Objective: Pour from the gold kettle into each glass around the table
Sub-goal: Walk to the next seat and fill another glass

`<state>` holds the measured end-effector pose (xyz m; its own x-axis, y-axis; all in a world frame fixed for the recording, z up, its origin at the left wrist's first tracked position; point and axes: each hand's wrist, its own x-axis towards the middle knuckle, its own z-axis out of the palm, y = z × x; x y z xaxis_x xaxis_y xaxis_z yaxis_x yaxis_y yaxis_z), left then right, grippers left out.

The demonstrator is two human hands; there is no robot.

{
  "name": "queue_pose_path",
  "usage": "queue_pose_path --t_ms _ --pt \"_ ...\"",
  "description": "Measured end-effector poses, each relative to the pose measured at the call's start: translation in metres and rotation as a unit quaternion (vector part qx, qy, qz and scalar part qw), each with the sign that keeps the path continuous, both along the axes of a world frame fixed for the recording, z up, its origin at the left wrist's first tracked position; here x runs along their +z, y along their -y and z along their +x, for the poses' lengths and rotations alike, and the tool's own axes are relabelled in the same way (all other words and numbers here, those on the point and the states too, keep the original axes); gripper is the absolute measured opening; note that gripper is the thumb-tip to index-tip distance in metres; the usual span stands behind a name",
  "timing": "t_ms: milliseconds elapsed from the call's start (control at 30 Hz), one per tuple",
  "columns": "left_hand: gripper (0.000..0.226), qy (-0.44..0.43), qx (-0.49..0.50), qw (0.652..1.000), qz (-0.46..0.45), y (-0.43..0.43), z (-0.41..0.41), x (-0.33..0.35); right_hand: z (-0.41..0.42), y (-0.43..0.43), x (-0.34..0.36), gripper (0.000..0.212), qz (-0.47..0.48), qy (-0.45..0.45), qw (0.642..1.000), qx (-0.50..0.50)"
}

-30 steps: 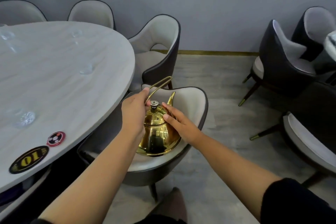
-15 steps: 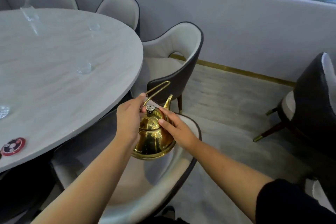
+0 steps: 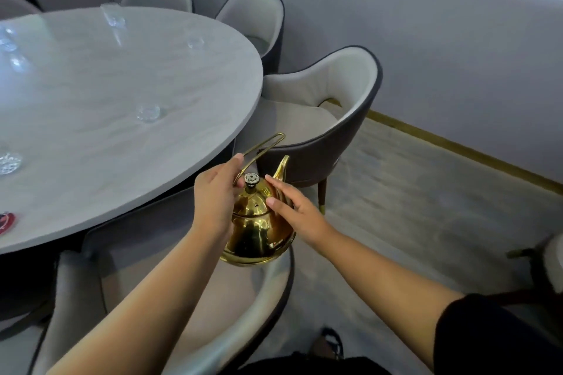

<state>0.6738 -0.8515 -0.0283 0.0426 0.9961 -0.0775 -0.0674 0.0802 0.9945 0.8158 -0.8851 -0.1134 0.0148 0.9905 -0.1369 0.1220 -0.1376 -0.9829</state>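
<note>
At six o'clock, closest in, the curved back of a pale chair (image 3: 265, 292) passes under both forearms. Just above its rim is the gold kettle (image 3: 256, 234), roughly upright and off the table; whether its base touches the rim cannot be told. The left hand (image 3: 213, 201) is at the kettle's nine o'clock side, fingers curled and thumb closed over the base of the wire handle (image 3: 263, 146), which slants up toward one o'clock. The right hand (image 3: 301, 213) comes in from four o'clock, flat, its straight fingers laid on the lid beside the knob (image 3: 251, 179), gripping nothing. The spout (image 3: 282, 166) points to twelve o'clock.

Beyond the hands, from nine to eleven o'clock, spreads the round grey table (image 3: 106, 161). A red disc (image 3: 6, 222) lies at its nine o'clock edge. The near glass (image 3: 148, 113) stands at eleven o'clock from the kettle and the left glass (image 3: 9, 161) at ten. A far glass (image 3: 195, 41) sits near the far rim. At one o'clock a second chair (image 3: 335, 119) is tucked against the table.
</note>
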Motion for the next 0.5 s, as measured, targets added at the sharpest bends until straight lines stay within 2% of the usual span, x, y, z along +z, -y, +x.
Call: queue_pose_path --t_ms 233,500 --pt "0.045 0.027 0.105 0.994 -0.014 -0.007 0.078 -0.002 0.088 -0.036 0.006 0.045 0.000 0.025 0.995 0.098" --pt "0.044 0.036 0.181 0.982 -0.036 -0.041 0.125 -0.013 0.134 -0.089 -0.004 0.047 -0.008 0.025 0.984 0.175"
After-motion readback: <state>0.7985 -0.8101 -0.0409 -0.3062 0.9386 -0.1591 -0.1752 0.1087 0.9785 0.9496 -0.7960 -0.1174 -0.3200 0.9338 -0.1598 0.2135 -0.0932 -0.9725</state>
